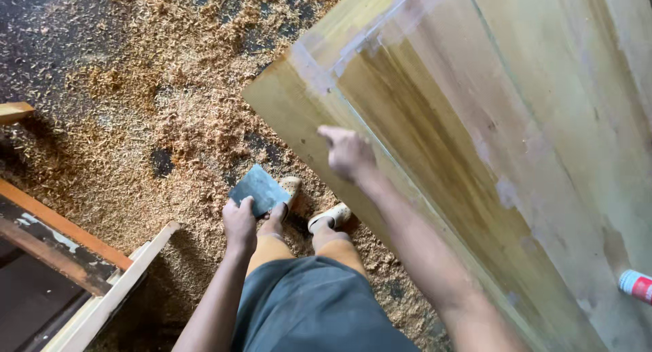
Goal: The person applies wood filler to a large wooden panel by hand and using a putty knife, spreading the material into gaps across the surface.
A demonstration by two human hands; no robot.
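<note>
Left hand (239,219) grips a flat scraper blade (259,189); right hand (348,152) (loosely curled, holding nothing) touches the wooden panel (475,134).

Glossy wooden panel (475,155) — dull, seemingly metal scraper blade (258,189) — rough sawdust (136,121)
</note>
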